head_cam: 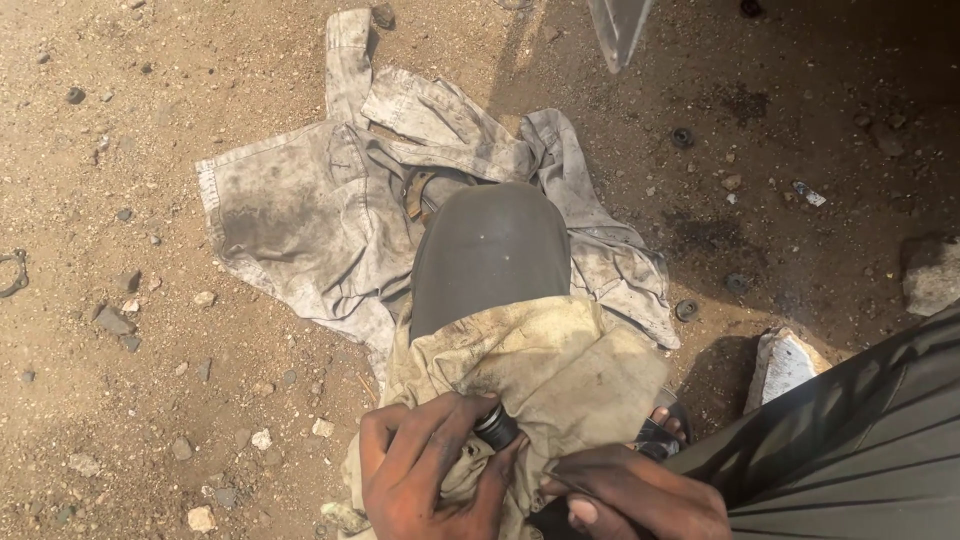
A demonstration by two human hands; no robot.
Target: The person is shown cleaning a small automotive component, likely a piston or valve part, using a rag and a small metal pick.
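Left hand grips a small dark part in a tan rag; right hand pinches the rag, over a knee and grimy shirt on stony dirt.

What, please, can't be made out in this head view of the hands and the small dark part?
- Dark part: mostly hidden by the left hand and yellowish rag; its shape can't be told.
- Right hand: fingers cut off by the bottom edge.
- Foot: only toes show, behind the rag.
- Metal piece: cut off by the top edge.
- Ring: cut off by the left edge.
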